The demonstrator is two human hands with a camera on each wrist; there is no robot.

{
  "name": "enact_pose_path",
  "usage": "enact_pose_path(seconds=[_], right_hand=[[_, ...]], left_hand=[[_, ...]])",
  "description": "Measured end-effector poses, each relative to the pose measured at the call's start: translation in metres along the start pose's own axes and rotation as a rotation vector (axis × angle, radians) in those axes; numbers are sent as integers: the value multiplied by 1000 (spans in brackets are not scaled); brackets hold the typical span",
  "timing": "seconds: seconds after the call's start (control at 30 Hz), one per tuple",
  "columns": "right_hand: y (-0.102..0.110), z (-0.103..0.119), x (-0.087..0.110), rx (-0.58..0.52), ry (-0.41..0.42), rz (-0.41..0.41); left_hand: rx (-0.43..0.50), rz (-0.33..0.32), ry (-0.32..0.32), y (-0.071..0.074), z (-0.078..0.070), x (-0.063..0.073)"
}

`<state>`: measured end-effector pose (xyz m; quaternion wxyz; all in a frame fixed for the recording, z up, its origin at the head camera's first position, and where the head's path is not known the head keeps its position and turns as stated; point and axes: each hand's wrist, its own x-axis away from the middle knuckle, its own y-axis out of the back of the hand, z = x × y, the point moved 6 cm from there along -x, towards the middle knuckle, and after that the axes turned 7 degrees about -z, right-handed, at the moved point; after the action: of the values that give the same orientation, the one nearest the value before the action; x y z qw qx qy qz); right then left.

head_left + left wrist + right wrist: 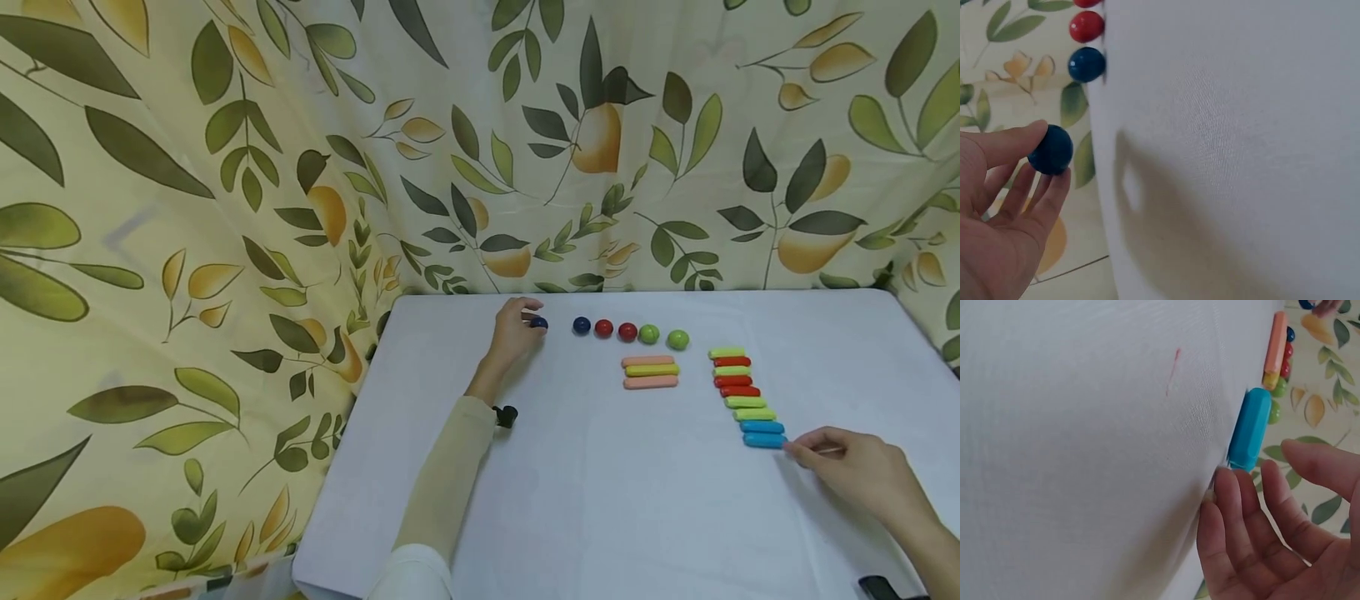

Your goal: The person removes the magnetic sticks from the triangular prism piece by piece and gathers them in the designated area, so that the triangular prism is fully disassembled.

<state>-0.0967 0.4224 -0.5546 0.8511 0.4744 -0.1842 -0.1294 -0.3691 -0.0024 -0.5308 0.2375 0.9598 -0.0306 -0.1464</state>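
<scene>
My left hand [512,337] pinches a dark blue ball [1051,150] between thumb and fingers at the far left of the table. To its right, a row holds another blue ball [581,326], two red balls [616,332] and two green balls [663,337]. At the near end of a column of short coloured sticks, my right hand [862,471] has its fingertips right at the end of a blue stick [1251,428]. In the right wrist view the thumb stands apart from the fingers, and nothing is gripped between them.
Two pink sticks with a yellow stick [651,370] between them lie in front of the balls. The column also has lime [753,414] and red sticks [739,392]. A white cloth covers the table [600,492]. A leaf-patterned curtain [420,200] hangs behind and at the left.
</scene>
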Motion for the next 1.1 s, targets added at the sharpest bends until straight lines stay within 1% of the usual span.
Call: enact_pose_path(seconds=[0.1,0.17,0.3,0.4,0.53,0.63,0.77,0.87,1.1], right_hand=[[-1,-1,2,-9,6,-2],[-1,-2,3,-14,12,-1],[-2,-3,3,-12,29,7],[-2,-5,2,-11,32,27],[-3,-7,2,-11,35,42],[-2,-7,2,-9,50,47],[0,-7,2,-7,71,54],[1,-5,1,-11,77,56],[1,-2,0,-5,75,75]], left_hand=[[27,-2,10,-8,8,-7],[52,-6,16,-13,10,-11],[59,-9,12,-25,11,-16],[74,3,10,-34,14,-18],[83,28,9,-43,16,-17],[50,50,3,-48,18,-15],[10,60,-7,-50,18,-14],[-21,65,-21,-50,17,-13],[-121,82,-31,-46,15,-10]])
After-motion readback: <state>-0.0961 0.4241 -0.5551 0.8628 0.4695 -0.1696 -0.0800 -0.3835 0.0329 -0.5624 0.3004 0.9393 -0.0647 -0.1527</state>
